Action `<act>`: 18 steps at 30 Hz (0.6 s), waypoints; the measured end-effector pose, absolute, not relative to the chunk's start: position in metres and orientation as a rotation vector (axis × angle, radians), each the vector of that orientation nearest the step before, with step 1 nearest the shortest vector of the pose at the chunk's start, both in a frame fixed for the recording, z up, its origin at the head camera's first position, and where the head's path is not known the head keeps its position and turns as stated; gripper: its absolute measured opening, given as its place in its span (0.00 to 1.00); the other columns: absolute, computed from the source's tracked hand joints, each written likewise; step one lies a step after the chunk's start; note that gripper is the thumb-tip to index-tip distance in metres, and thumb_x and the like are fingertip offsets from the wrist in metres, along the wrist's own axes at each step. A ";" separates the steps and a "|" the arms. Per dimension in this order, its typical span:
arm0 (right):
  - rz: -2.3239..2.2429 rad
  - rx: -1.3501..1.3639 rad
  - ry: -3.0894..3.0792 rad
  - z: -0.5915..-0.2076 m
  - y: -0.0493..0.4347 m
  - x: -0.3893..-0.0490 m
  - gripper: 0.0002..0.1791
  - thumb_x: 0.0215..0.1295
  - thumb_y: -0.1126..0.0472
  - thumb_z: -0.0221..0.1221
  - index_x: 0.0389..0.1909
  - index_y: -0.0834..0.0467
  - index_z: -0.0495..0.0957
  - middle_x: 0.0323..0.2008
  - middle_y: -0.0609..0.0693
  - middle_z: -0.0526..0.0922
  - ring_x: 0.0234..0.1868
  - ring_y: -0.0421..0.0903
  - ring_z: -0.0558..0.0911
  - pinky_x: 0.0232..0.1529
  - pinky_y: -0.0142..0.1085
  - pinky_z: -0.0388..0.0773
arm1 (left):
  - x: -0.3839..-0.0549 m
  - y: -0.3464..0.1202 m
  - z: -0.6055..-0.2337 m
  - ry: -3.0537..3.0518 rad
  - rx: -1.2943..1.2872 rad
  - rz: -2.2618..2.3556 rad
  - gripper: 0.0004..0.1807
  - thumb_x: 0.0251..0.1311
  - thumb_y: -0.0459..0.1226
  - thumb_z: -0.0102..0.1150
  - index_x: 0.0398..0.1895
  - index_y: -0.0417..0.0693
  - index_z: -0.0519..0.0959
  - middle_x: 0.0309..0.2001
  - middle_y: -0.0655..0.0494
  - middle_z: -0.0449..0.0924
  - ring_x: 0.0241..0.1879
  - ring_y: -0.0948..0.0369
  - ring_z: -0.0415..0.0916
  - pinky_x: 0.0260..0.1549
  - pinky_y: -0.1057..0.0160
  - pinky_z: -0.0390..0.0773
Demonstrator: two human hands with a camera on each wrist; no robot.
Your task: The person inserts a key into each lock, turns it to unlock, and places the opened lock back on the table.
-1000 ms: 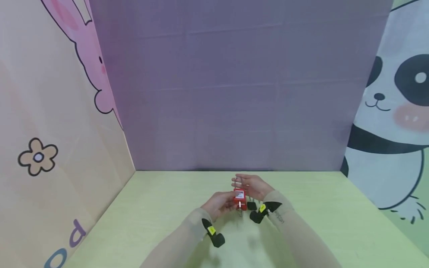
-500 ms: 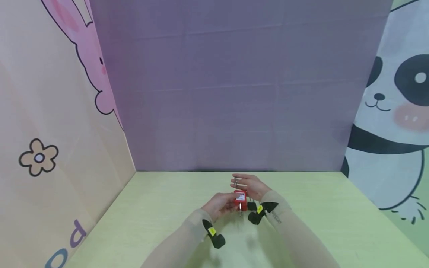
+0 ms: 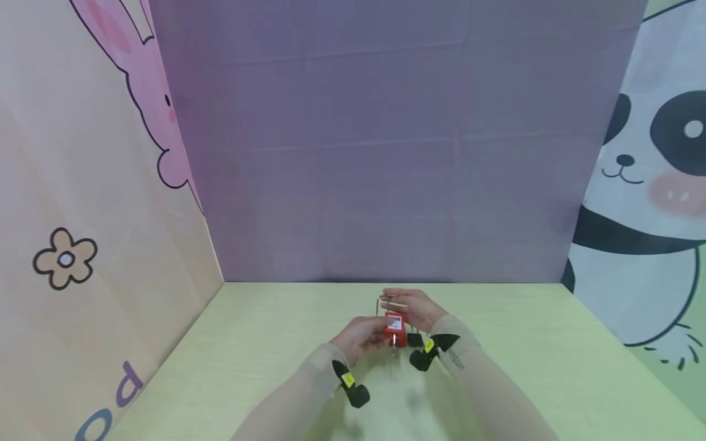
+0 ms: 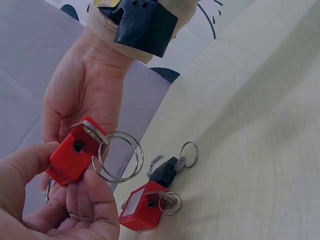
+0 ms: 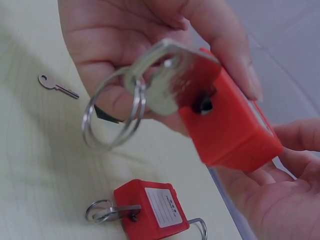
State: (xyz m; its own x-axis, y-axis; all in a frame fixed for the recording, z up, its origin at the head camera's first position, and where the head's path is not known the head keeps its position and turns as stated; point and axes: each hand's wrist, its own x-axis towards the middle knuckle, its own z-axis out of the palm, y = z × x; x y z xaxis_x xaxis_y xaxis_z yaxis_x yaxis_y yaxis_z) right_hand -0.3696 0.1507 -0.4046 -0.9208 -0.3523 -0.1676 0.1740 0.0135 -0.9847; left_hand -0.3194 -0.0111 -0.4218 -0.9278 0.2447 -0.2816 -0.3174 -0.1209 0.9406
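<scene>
My left hand (image 3: 361, 337) pinches a red padlock (image 4: 75, 155) between thumb and fingers. A key with metal rings (image 4: 120, 155) sits in its keyhole. Its metal shackle (image 3: 388, 302) points up, swung out to the left of the body. My right hand (image 3: 413, 306) is at the shackle, its fingers around it; in the left wrist view it is mostly behind the lock. Below, a second red padlock (image 5: 152, 210) with a key and ring lies on the table (image 4: 250, 130). Beside it lies a black padlock (image 4: 165, 172) with its own key and ring.
A loose key (image 5: 57, 86) lies on the pale table in the right wrist view. A purple backdrop (image 3: 386, 153) stands behind the table. Cartoon-printed panels (image 3: 110, 184) flank both sides.
The shackle of the held padlock has turned, its free leg now standing out to the left. My right fingers shift slightly with it, while the left hand keeps its grip.
</scene>
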 end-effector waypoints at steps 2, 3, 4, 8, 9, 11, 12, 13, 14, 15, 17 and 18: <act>-1.971 -0.176 1.927 -0.406 0.152 -0.370 0.25 0.76 0.66 0.43 0.70 0.67 0.58 0.68 0.64 0.66 0.69 0.58 0.67 0.65 0.48 0.67 | -0.319 -0.011 -0.421 1.788 -0.083 2.107 0.18 0.59 0.39 0.65 0.48 0.37 0.80 0.37 0.51 0.84 0.33 0.62 0.78 0.42 0.65 0.81; -1.966 -0.182 1.928 -0.407 0.153 -0.370 0.25 0.76 0.65 0.43 0.70 0.67 0.58 0.68 0.64 0.65 0.69 0.58 0.66 0.66 0.48 0.67 | -0.319 -0.011 -0.421 1.788 -0.084 2.108 0.18 0.59 0.39 0.65 0.48 0.37 0.80 0.37 0.51 0.84 0.33 0.62 0.78 0.42 0.64 0.81; -1.966 -0.176 1.931 -0.407 0.153 -0.370 0.25 0.76 0.65 0.43 0.70 0.67 0.58 0.68 0.64 0.65 0.69 0.59 0.67 0.65 0.49 0.67 | -0.319 -0.011 -0.421 1.790 -0.084 2.108 0.18 0.58 0.39 0.65 0.48 0.37 0.80 0.36 0.51 0.84 0.33 0.62 0.78 0.43 0.64 0.81; -1.926 -0.174 1.963 -0.408 0.157 -0.369 0.25 0.76 0.62 0.43 0.71 0.65 0.58 0.69 0.64 0.64 0.69 0.61 0.66 0.66 0.51 0.66 | -0.319 -0.013 -0.422 1.778 -0.104 2.116 0.18 0.58 0.39 0.66 0.48 0.38 0.81 0.37 0.51 0.84 0.33 0.61 0.78 0.42 0.65 0.81; -1.918 -0.174 1.971 -0.408 0.160 -0.369 0.25 0.76 0.62 0.43 0.71 0.65 0.58 0.69 0.64 0.63 0.69 0.61 0.66 0.66 0.52 0.65 | -0.319 -0.013 -0.422 1.776 -0.106 2.116 0.18 0.57 0.40 0.67 0.48 0.39 0.81 0.37 0.51 0.84 0.33 0.61 0.78 0.41 0.66 0.81; -1.908 -0.176 1.974 -0.408 0.165 -0.368 0.26 0.76 0.61 0.43 0.72 0.65 0.56 0.70 0.64 0.62 0.69 0.62 0.65 0.67 0.52 0.63 | -0.319 -0.014 -0.422 1.770 -0.107 2.119 0.18 0.57 0.40 0.67 0.48 0.39 0.81 0.38 0.51 0.84 0.33 0.61 0.77 0.38 0.67 0.81; -1.910 -0.183 1.972 -0.408 0.169 -0.368 0.26 0.76 0.61 0.43 0.72 0.65 0.55 0.70 0.65 0.61 0.69 0.62 0.64 0.68 0.52 0.62 | -0.319 -0.015 -0.422 1.767 -0.107 2.121 0.19 0.56 0.41 0.67 0.48 0.40 0.81 0.38 0.50 0.84 0.33 0.61 0.77 0.37 0.68 0.80; -1.917 -0.184 1.966 -0.409 0.173 -0.368 0.27 0.76 0.61 0.43 0.72 0.65 0.55 0.71 0.65 0.60 0.70 0.62 0.63 0.68 0.52 0.61 | -0.319 -0.015 -0.422 1.764 -0.105 2.123 0.19 0.56 0.40 0.68 0.48 0.39 0.81 0.38 0.50 0.84 0.33 0.62 0.77 0.36 0.69 0.80; -1.916 -0.185 1.970 -0.409 0.178 -0.368 0.27 0.77 0.61 0.43 0.72 0.65 0.54 0.71 0.65 0.59 0.70 0.62 0.63 0.69 0.52 0.61 | -0.319 -0.015 -0.422 1.760 -0.098 2.127 0.19 0.57 0.40 0.67 0.48 0.39 0.81 0.38 0.50 0.84 0.33 0.62 0.77 0.36 0.69 0.80; -1.932 -0.171 1.960 -0.409 0.183 -0.368 0.27 0.76 0.61 0.43 0.72 0.64 0.54 0.71 0.65 0.59 0.70 0.62 0.63 0.69 0.52 0.60 | -0.320 -0.016 -0.422 1.762 -0.090 2.127 0.19 0.57 0.40 0.67 0.48 0.38 0.81 0.38 0.50 0.84 0.32 0.62 0.77 0.35 0.69 0.80; -1.935 -0.170 1.969 -0.411 0.193 -0.368 0.28 0.77 0.61 0.42 0.73 0.64 0.53 0.72 0.65 0.58 0.71 0.62 0.61 0.69 0.52 0.60 | -0.320 -0.016 -0.422 1.761 -0.079 2.134 0.19 0.58 0.39 0.66 0.49 0.37 0.80 0.38 0.50 0.84 0.32 0.62 0.77 0.35 0.70 0.80; -1.936 -0.167 1.975 -0.411 0.198 -0.368 0.28 0.77 0.60 0.42 0.73 0.64 0.52 0.72 0.65 0.58 0.71 0.62 0.61 0.69 0.52 0.60 | -0.319 -0.017 -0.421 1.762 -0.068 2.137 0.19 0.58 0.38 0.66 0.49 0.36 0.80 0.37 0.50 0.84 0.32 0.62 0.77 0.34 0.70 0.80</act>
State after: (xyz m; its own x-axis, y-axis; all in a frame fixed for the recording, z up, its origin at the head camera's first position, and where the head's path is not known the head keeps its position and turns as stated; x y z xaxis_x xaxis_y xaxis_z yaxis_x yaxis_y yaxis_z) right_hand -0.3677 0.1982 -0.4110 -0.9249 -0.3363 -0.1774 0.1707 0.0496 -0.9841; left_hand -0.3193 -0.0169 -0.4214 -0.9308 0.2494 -0.2674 -0.3100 -0.1506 0.9387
